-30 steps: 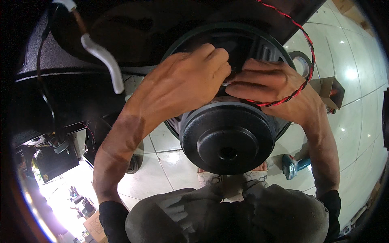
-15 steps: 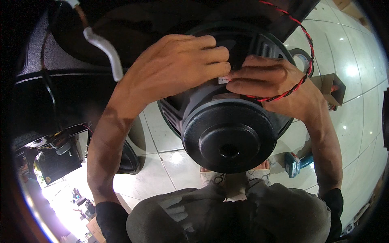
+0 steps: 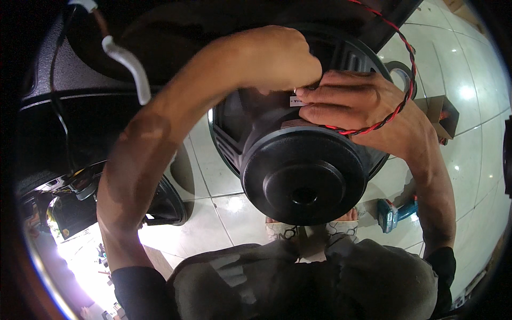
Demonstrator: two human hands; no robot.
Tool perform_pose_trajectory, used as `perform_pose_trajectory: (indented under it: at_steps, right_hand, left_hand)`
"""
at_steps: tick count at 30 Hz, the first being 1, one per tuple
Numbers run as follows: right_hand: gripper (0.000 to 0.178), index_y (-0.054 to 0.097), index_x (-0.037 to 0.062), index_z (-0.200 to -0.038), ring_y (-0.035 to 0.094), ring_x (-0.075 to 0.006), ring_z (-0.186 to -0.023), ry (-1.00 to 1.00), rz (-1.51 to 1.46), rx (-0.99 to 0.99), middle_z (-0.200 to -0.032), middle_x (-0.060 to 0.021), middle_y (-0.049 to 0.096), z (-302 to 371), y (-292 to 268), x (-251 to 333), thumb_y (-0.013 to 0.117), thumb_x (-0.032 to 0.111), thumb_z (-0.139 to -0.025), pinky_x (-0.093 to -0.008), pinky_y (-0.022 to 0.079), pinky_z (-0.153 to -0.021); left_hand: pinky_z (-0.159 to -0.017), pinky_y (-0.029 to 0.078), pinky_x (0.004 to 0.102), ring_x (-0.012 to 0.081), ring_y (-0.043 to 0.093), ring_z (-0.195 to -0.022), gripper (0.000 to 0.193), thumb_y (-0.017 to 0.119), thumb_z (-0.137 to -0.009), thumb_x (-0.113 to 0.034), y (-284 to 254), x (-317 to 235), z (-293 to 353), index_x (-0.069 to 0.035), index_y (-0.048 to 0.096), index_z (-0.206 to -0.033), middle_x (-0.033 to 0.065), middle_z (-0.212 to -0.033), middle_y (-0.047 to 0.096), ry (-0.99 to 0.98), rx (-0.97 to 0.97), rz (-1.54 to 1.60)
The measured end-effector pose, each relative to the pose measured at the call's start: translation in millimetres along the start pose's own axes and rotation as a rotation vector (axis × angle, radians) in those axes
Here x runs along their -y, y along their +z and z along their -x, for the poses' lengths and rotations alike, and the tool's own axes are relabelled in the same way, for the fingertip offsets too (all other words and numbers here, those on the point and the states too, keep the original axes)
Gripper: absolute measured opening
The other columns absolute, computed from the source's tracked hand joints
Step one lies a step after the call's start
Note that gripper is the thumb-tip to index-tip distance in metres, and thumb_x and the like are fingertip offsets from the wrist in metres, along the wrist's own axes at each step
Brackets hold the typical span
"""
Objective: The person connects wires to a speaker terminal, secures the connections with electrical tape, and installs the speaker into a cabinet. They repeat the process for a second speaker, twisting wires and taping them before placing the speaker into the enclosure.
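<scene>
A large black loudspeaker driver (image 3: 301, 176) is in front of me, its round magnet facing up toward me. My right hand (image 3: 354, 101) is closed at the frame's right side, fingertips pinched by a small white label (image 3: 295, 101) and a tiny shiny metal bit. A red and black twisted wire (image 3: 393, 112) loops over the back of that wrist and runs in under its fingers. My left hand (image 3: 280, 58) is curled, wrist bent, just beyond the label and against my right fingertips. Its own fingertips are hidden, so whatever they hold does not show.
A black cabinet (image 3: 58, 128) fills the left and far side. A white-sleeved cable (image 3: 128, 66) hangs at upper left. On the tiled floor lie a teal cordless drill (image 3: 390, 214), an open cardboard box (image 3: 441, 117), a roll of tape (image 3: 401, 77) and another black speaker (image 3: 168, 205).
My left hand has moved farther away and slightly right, its wrist turned over and its fingers curled out of sight. My right hand stays nearly in place on the wire.
</scene>
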State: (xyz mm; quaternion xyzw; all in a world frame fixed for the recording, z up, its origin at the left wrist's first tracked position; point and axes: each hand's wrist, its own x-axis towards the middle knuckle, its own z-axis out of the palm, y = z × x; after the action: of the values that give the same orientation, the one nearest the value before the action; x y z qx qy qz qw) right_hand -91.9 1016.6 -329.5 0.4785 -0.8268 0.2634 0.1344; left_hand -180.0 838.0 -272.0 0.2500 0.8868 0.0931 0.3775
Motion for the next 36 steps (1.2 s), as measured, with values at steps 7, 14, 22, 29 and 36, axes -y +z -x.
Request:
perform_pose_trajectory:
  at_steps: [7,14,22,29,36]
  right_hand:
    - [0.027,0.075,0.0091,-0.099,0.069,-0.018,-0.096,0.026,0.028,-0.01,-0.108,-0.0044,0.073,2.5,1.7,2.2,0.076,0.009,-0.071,-0.031,0.06,-0.085]
    - [0.027,0.076,0.0087,-0.098,0.069,-0.0178,-0.097,0.016,0.017,-0.016,-0.106,-0.0051,0.074,2.2,3.8,1.2,0.077,0.009,-0.072,-0.0312,0.061,-0.085]
    - [0.029,0.076,0.0092,-0.1,0.069,-0.0184,-0.099,0.026,0.015,-0.004,-0.106,-0.0051,0.074,4.2,4.4,0.9,0.077,0.009,-0.071,-0.0317,0.06,-0.087]
    - [0.032,0.074,0.014,-0.103,0.068,-0.0173,-0.102,0.034,0.044,0.004,-0.106,-0.0013,0.073,8.8,5.2,0.4,0.075,0.01,-0.071,-0.0307,0.059,-0.089]
    - [0.037,0.074,0.0159,-0.106,0.067,-0.0217,-0.102,0.106,-0.146,-0.137,-0.103,-0.0031,0.071,11.9,11.8,-2.2,0.075,0.006,-0.071,-0.0351,0.059,-0.088]
  left_hand:
    - [-0.056,0.048,0.028,0.014,0.059,-0.06,0.023,0.065,-0.085,-0.021,-2.0,26.0,5.8,0.001,0.071,-0.087,0.0051,-0.069,0.062,0.185,-0.124,0.217]
    - [-0.067,0.052,0.0338,0.0174,0.064,-0.077,0.01,0.07,-0.088,-0.012,22.5,47.6,15.7,-0.006,0.07,-0.095,0.004,-0.092,0.065,0.737,-0.42,-0.076]
    - [-0.075,0.053,0.0362,0.0219,0.063,-0.086,0.01,0.067,-0.088,-0.014,16.8,36.4,17.8,-0.006,0.065,-0.093,0.006,-0.089,0.061,0.657,-0.358,-0.362]
    - [-0.078,0.052,0.0429,0.0312,0.066,-0.087,0.004,0.061,-0.085,-0.001,23.0,12.2,30.3,0.001,0.064,-0.088,0.0132,-0.086,0.065,0.407,-0.345,-0.427]
    - [-0.073,0.055,0.0376,0.0269,0.072,-0.078,0.012,0.064,-0.087,-0.005,12.0,7.6,27.2,0.005,0.07,-0.091,0.0177,-0.087,0.072,0.211,-0.238,-0.119]
